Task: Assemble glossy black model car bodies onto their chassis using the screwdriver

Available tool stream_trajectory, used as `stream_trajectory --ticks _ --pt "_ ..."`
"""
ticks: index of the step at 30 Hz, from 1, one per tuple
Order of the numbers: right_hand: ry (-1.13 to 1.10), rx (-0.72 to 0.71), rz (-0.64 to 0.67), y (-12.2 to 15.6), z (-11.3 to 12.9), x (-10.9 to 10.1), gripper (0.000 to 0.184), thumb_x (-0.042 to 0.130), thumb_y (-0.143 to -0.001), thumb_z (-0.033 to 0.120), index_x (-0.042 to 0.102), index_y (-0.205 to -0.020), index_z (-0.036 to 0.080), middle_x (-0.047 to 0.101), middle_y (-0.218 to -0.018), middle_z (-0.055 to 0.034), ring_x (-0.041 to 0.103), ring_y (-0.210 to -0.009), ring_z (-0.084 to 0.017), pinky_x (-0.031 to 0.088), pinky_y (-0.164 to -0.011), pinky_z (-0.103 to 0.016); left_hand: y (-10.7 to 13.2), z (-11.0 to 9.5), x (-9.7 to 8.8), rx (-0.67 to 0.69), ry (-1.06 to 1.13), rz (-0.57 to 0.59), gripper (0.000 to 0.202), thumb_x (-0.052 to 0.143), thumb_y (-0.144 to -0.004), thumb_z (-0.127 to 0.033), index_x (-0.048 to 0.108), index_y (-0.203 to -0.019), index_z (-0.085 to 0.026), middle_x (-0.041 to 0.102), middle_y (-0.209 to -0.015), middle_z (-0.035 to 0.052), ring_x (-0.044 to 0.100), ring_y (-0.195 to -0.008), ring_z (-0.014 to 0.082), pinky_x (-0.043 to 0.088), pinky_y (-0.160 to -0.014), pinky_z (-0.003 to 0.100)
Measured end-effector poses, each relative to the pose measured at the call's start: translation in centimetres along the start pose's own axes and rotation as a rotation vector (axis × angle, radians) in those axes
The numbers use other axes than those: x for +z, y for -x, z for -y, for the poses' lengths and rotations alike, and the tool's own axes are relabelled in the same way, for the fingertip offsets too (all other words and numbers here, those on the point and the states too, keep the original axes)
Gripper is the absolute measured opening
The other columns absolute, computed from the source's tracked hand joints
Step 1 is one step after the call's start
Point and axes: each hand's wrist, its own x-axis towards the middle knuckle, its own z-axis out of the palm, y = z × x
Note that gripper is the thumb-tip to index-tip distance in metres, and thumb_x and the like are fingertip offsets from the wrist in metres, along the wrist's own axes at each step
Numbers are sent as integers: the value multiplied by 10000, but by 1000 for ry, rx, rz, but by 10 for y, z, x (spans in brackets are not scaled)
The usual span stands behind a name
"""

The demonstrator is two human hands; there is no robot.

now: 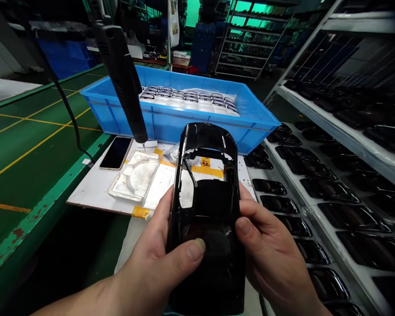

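Fingers (245,226) wrap both sides here, the left hand (154,259) and right hand (273,250) pinching a glossy black car-body shell (213,206) up over the table (36,145), left thumb (195,249) pressed on its smooth face! Just past it, a white board (92,195) carries a clear plastic tray (133,175) and a smartphone (116,152), a corded black electric screwdriver (120,74) hangs above, and a blue plastic crate (171,125) holds rows of dark frames (187,97) on white padding. Off to the right, a white rack shelf (316,219) lines up more black shells (279,204).
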Motion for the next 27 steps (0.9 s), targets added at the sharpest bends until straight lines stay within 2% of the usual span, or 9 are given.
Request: stream_trajectory --ticks 3,5,8,10,12,16,20,24,27 --pt "90 -54 -4 -5 3 -9 179 685 -921 435 675 -1049 310 443 -1573 -15 441 -1454 -298 441 -1166 -489 0 -1 0 17 -9 -3 543 658 -956 -173 500 -1464 -280 559 -1494 83 454 -1443 317 447 -1156 399" --pt "184 -143 -35 -11 13 -14 307 746 -875 440 631 -1151 367 363 -1627 18 372 -1504 -294 363 -1225 -517 0 0 0 38 -40 -21 560 662 -960 -180 482 -1479 -288 542 -1516 77 437 -1459 309 448 -1160 378" --pt "577 -301 45 -25 38 -16 463 781 -832 480 613 -1258 407 268 -1667 60 201 -1572 -310 224 -1289 -524 -2 6 -1 38 -51 -46 641 653 -978 -196 378 -1535 -352 486 -1573 45 425 -1474 276 456 -1156 337" --pt "837 -364 179 -35 55 -13 453 757 -845 502 626 -1267 401 287 -1656 65 195 -1570 -336 250 -1281 -540 -4 11 0 37 -67 -67 700 637 -993 -204 281 -1565 -394 459 -1593 17 421 -1479 238 441 -1168 301" --pt "965 -389 286 -45 69 -7 466 743 -851 512 614 -1280 386 292 -1651 50 252 -1549 -357 360 -1233 -553 -6 13 -1 49 -107 -72 721 615 -1011 -226 207 -1577 -408 454 -1592 3 424 -1476 209 432 -1174 277" --pt "1037 -366 379 -60 82 6 338 758 -846 456 649 -1147 347 224 -1661 69 247 -1548 -375 508 -1121 -535 -7 13 -5 88 -282 -96 764 588 -1025 -272 100 -1587 -446 468 -1572 -11 463 -1446 195 450 -1163 279" --pt "1039 -383 399 -67 79 15 201 772 -839 372 660 -985 293 229 -1642 74 119 -1585 -347 483 -1149 -513 -7 13 -13 126 -463 -222 802 622 -1003 -293 103 -1595 -447 469 -1576 -14 408 -1484 226 379 -1222 333" --pt "993 -347 387 -73 66 17 241 766 -838 399 645 -1004 273 205 -1661 31 122 -1586 -336 428 -1183 -548 -13 13 -17 62 -276 -203 825 641 -990 -299 103 -1603 -421 452 -1590 32 432 -1469 276 430 -1186 387" --pt "951 -299 380 -79 59 12 400 781 -805 520 641 -1106 297 211 -1674 11 168 -1573 -363 363 -1198 -619 -18 8 -18 75 -99 -121 720 651 -984 -253 254 -1575 -359 446 -1592 58 468 -1442 279 483 -1133 343"
